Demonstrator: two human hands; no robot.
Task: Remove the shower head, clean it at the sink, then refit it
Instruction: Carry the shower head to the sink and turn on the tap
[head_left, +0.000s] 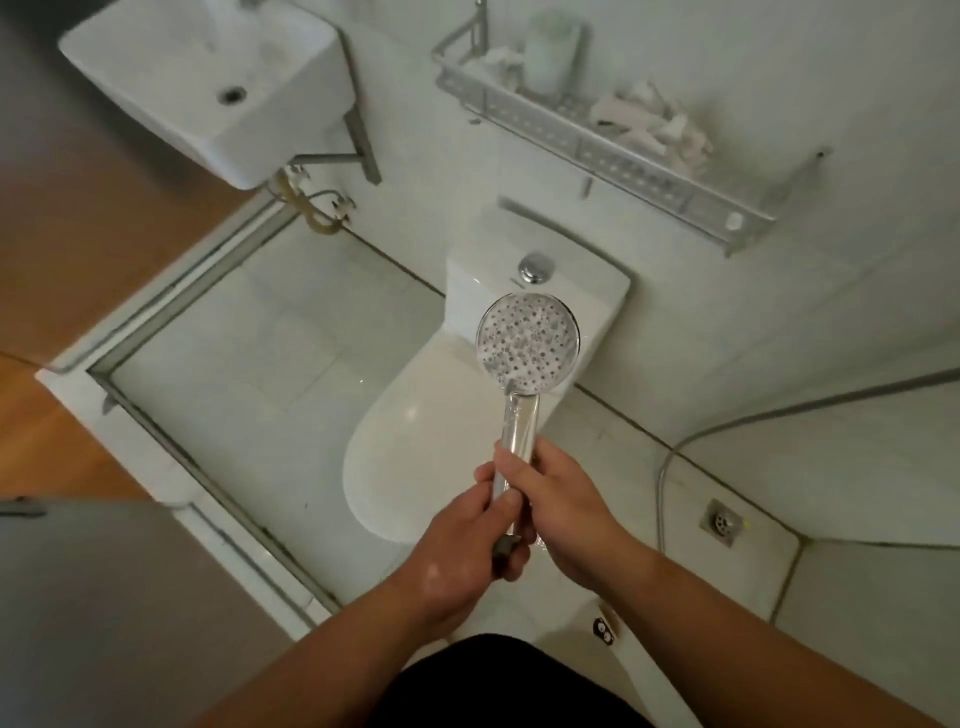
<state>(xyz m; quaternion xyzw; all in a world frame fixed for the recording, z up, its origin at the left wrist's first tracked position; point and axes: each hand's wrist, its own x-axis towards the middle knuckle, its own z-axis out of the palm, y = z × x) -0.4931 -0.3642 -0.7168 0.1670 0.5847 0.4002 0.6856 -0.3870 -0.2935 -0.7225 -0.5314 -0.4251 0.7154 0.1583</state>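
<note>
Cannot see the handle end of the round chrome shower head (527, 347), buried between left hand (467, 545) and right hand (566, 509). Cannot identify the small grey piece (505, 545) under the left fingers. Cannot name the blurred, crumpled white items (649, 124) on the perforated metal shelf (597, 153).

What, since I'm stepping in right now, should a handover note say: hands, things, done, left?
Left hand: grips the low end of the handle of the shower head.
Right hand: grips the handle just above.
The head is upright over the toilet, spray face to the camera; the sink is up left, away from it.
Done: head is in hand, off any holder. Whether the hose is still joined, or the head already washed, cannot be told.
Left: wash at the sink if needed, then refit.
</note>
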